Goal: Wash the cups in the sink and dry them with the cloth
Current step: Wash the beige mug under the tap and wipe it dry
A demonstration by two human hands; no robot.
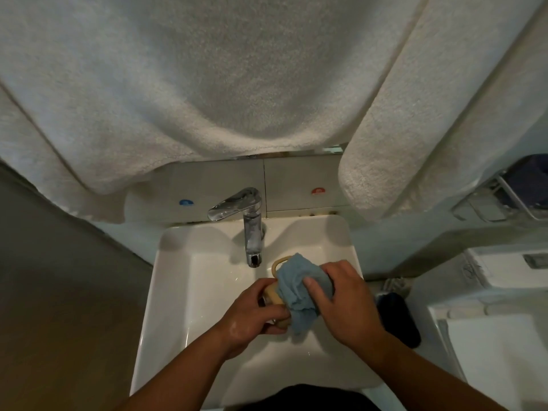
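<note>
Cup (274,293), tan, held over the sink (189,280) basin below the faucet (252,232). Left hand (255,312) grips its body; right hand (344,298) clamps the blue cloth (299,289) around it. Looks like the drying step. Next: probably rotate cup, wipe inside.

White towels (207,84) hang above a chrome faucet (247,215) (shiny) — dark brush (397,318) rightward.

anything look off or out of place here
Nothing stands out. The left hand holds a tan cup over the white sink while the right hand presses the blue cloth on it; tap off.
</note>
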